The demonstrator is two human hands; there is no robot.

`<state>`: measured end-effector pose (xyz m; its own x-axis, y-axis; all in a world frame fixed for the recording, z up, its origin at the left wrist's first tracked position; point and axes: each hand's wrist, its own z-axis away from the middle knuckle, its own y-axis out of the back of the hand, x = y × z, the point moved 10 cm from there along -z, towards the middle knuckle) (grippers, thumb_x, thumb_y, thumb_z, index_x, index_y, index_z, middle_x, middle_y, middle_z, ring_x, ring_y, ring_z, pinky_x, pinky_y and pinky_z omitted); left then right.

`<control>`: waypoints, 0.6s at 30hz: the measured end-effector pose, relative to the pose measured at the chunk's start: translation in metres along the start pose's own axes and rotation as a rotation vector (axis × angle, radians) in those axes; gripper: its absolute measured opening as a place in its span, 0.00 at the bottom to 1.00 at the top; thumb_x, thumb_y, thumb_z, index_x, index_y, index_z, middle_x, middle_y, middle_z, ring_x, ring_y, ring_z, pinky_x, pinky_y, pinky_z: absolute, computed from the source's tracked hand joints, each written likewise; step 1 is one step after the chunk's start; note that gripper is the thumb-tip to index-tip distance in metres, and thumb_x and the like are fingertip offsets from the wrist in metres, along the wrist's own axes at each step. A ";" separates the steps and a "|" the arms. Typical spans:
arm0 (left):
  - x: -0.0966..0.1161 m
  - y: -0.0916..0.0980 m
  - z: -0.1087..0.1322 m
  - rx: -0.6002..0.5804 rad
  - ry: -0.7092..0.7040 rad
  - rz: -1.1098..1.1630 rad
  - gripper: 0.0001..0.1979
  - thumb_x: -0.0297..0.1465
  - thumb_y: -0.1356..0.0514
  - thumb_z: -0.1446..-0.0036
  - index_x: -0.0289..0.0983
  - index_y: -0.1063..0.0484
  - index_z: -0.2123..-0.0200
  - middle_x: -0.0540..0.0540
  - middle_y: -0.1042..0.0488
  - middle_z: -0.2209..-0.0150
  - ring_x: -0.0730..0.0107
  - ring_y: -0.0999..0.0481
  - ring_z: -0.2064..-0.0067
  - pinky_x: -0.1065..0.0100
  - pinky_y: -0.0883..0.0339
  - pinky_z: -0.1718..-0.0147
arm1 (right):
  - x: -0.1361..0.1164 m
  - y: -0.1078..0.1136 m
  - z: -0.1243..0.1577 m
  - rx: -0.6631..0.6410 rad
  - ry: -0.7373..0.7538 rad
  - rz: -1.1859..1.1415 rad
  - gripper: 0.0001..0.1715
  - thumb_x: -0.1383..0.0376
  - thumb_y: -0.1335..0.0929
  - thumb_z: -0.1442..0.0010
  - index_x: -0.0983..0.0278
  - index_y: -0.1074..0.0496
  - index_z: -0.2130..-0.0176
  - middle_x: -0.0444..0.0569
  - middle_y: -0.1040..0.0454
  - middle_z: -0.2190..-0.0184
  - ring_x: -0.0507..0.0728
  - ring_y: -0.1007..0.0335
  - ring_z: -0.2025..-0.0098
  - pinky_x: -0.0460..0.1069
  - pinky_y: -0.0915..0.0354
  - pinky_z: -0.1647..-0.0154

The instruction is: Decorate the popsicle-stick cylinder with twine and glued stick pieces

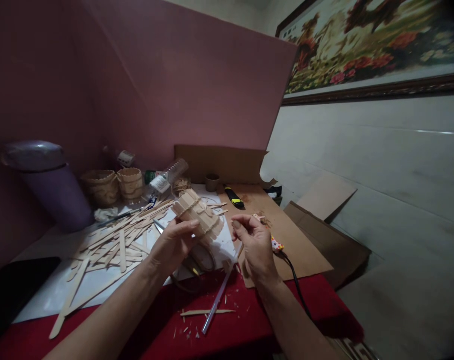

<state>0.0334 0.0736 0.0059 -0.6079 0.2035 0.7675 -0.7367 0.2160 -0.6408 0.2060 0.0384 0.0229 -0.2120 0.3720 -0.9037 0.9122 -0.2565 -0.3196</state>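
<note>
My left hand (173, 244) is closed around a small cup-like piece built from craft sticks (197, 214), held tilted above the table. My right hand (254, 243) is just right of it, fingers curled with thumb and forefinger pinched; what they hold, if anything, is too small to make out. Under the right hand lies a glue gun (277, 245) with a black cord (296, 290). A clear glue stick (218, 298) lies on the red cloth (227, 330) below both hands.
Several loose craft sticks (116, 245) cover a white sheet at left. Two finished stick baskets (114, 186) and a purple container (52, 187) stand behind. A black-yellow cutter (234, 198) lies on brown cardboard (287, 235). A pink wall rises behind.
</note>
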 end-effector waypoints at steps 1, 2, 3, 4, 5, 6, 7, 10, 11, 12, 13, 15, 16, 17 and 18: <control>-0.001 -0.002 0.001 -0.015 0.014 0.002 0.28 0.23 0.34 0.55 0.35 0.28 0.47 0.41 0.19 0.57 0.55 0.20 0.56 0.60 0.26 0.58 | -0.005 0.001 0.000 0.013 0.042 0.004 0.09 0.62 0.25 0.50 0.64 0.25 0.69 0.41 0.29 0.78 0.48 0.36 0.77 0.43 0.37 0.76; -0.002 -0.004 0.001 -0.035 0.027 0.004 0.29 0.23 0.34 0.55 0.35 0.28 0.47 0.40 0.19 0.57 0.54 0.20 0.56 0.60 0.26 0.58 | -0.008 0.001 0.001 0.019 0.073 0.002 0.09 0.62 0.25 0.50 0.64 0.25 0.69 0.40 0.29 0.78 0.48 0.36 0.77 0.44 0.37 0.75; -0.003 -0.006 0.002 -0.061 0.036 0.005 0.29 0.23 0.34 0.55 0.34 0.29 0.46 0.40 0.19 0.56 0.54 0.20 0.55 0.59 0.26 0.57 | -0.011 0.001 0.002 0.021 0.093 -0.002 0.09 0.62 0.26 0.49 0.64 0.25 0.68 0.41 0.29 0.77 0.48 0.35 0.77 0.45 0.36 0.75; -0.003 -0.009 0.003 -0.084 0.039 0.008 0.30 0.23 0.34 0.55 0.34 0.29 0.46 0.39 0.19 0.56 0.54 0.20 0.55 0.59 0.26 0.56 | -0.012 0.000 0.003 0.020 0.107 -0.003 0.10 0.61 0.26 0.49 0.64 0.26 0.68 0.41 0.28 0.77 0.49 0.34 0.77 0.45 0.36 0.74; -0.003 -0.011 0.003 -0.101 0.037 0.011 0.30 0.23 0.34 0.55 0.33 0.29 0.45 0.39 0.19 0.56 0.53 0.20 0.55 0.59 0.27 0.56 | -0.013 -0.001 0.005 0.015 0.117 0.003 0.10 0.61 0.26 0.49 0.64 0.26 0.68 0.41 0.28 0.77 0.49 0.34 0.77 0.46 0.35 0.74; -0.003 -0.012 0.003 -0.108 0.034 0.015 0.30 0.22 0.34 0.56 0.33 0.29 0.45 0.39 0.19 0.56 0.53 0.20 0.55 0.59 0.27 0.55 | -0.013 -0.003 0.006 0.009 0.125 0.017 0.10 0.62 0.26 0.48 0.64 0.26 0.68 0.41 0.28 0.77 0.49 0.33 0.77 0.46 0.35 0.74; -0.003 -0.012 0.003 -0.107 0.029 0.021 0.31 0.22 0.35 0.56 0.33 0.30 0.45 0.39 0.19 0.56 0.53 0.20 0.55 0.59 0.27 0.55 | -0.013 -0.004 0.008 0.002 0.133 0.036 0.09 0.62 0.26 0.47 0.64 0.26 0.67 0.41 0.28 0.77 0.50 0.33 0.77 0.46 0.35 0.74; -0.003 -0.009 0.001 -0.096 0.010 0.046 0.31 0.21 0.35 0.55 0.34 0.30 0.44 0.39 0.19 0.56 0.54 0.20 0.55 0.59 0.27 0.55 | -0.012 -0.007 0.012 -0.015 0.168 0.116 0.07 0.62 0.27 0.44 0.64 0.26 0.67 0.41 0.28 0.77 0.50 0.33 0.76 0.45 0.36 0.75; -0.003 -0.008 0.000 -0.097 0.002 0.053 0.31 0.21 0.35 0.55 0.34 0.30 0.44 0.40 0.19 0.56 0.54 0.20 0.54 0.59 0.27 0.55 | -0.013 -0.008 0.014 -0.014 0.194 0.155 0.07 0.62 0.27 0.43 0.64 0.26 0.67 0.41 0.28 0.77 0.50 0.34 0.76 0.45 0.37 0.75; -0.003 -0.007 -0.001 -0.098 -0.007 0.058 0.32 0.20 0.35 0.55 0.35 0.30 0.44 0.40 0.19 0.56 0.55 0.21 0.54 0.58 0.27 0.54 | -0.016 -0.008 0.016 -0.009 0.230 0.204 0.06 0.62 0.28 0.43 0.64 0.26 0.67 0.42 0.28 0.77 0.50 0.34 0.76 0.45 0.37 0.75; -0.003 -0.007 -0.001 -0.098 -0.015 0.056 0.32 0.20 0.35 0.55 0.36 0.31 0.44 0.41 0.20 0.55 0.55 0.21 0.53 0.58 0.27 0.54 | -0.020 -0.008 0.018 -0.007 0.277 0.263 0.06 0.63 0.29 0.42 0.63 0.26 0.67 0.42 0.28 0.76 0.51 0.33 0.75 0.45 0.37 0.74; -0.003 -0.005 -0.002 -0.094 -0.026 0.041 0.32 0.19 0.35 0.54 0.37 0.31 0.44 0.41 0.20 0.55 0.56 0.21 0.53 0.59 0.26 0.55 | -0.031 -0.011 0.024 -0.002 0.398 0.389 0.05 0.63 0.30 0.40 0.63 0.27 0.67 0.44 0.27 0.74 0.51 0.32 0.72 0.46 0.36 0.72; -0.003 -0.004 -0.002 -0.094 -0.032 0.032 0.32 0.19 0.35 0.54 0.37 0.31 0.44 0.42 0.20 0.56 0.56 0.21 0.53 0.59 0.26 0.56 | -0.037 -0.013 0.027 0.000 0.461 0.449 0.05 0.64 0.30 0.39 0.64 0.27 0.67 0.44 0.27 0.73 0.52 0.32 0.71 0.46 0.36 0.70; -0.004 -0.004 -0.002 -0.095 -0.036 0.025 0.32 0.19 0.34 0.54 0.38 0.31 0.44 0.42 0.20 0.56 0.56 0.21 0.54 0.59 0.26 0.56 | -0.043 -0.016 0.030 0.001 0.518 0.501 0.05 0.65 0.31 0.39 0.64 0.27 0.67 0.45 0.27 0.72 0.52 0.32 0.70 0.46 0.36 0.69; -0.004 -0.005 -0.002 -0.099 -0.038 0.022 0.31 0.19 0.34 0.54 0.38 0.30 0.44 0.42 0.19 0.57 0.57 0.21 0.54 0.59 0.26 0.56 | -0.047 -0.019 0.033 0.001 0.565 0.543 0.05 0.66 0.31 0.38 0.64 0.27 0.66 0.45 0.27 0.71 0.51 0.32 0.70 0.46 0.36 0.69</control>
<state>0.0398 0.0739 0.0060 -0.6359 0.1729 0.7522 -0.6914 0.3056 -0.6547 0.1869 -0.0040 0.0619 0.4744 0.5919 -0.6516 0.8367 -0.5334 0.1246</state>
